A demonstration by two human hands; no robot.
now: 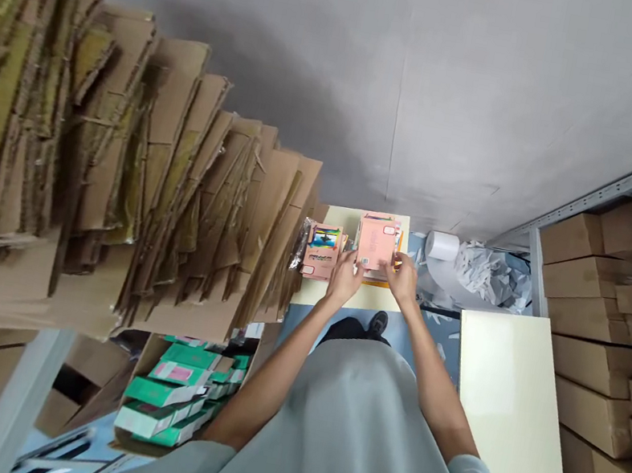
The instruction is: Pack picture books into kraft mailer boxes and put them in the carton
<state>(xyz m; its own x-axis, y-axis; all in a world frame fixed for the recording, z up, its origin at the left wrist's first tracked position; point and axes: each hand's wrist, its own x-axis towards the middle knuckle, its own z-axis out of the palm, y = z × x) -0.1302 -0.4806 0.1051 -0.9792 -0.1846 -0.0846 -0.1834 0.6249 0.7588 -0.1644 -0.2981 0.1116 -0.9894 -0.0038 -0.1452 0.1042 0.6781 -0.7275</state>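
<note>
Between my two hands is a pink book (377,243) with a barcode low on its face and a small white label near its top right corner. My left hand (346,276) is closed at the book's lower left corner. At the lower right corner my right hand (402,278) pinches the edge with thumb and fingers. More coloured books show partly from beneath it. To the left lies another pink book with a colourful picture (324,248), close to my left hand but not held. All of these are on a pale yellow table (309,294).
Flattened cardboard (162,169) stands in a long row at left, above a carton of green boxes (173,387). On the right are a white roll (442,246), crumpled paper (492,277), a second pale table (507,401) and shelves of brown cartons (595,351). A grey wall (404,81) rises ahead.
</note>
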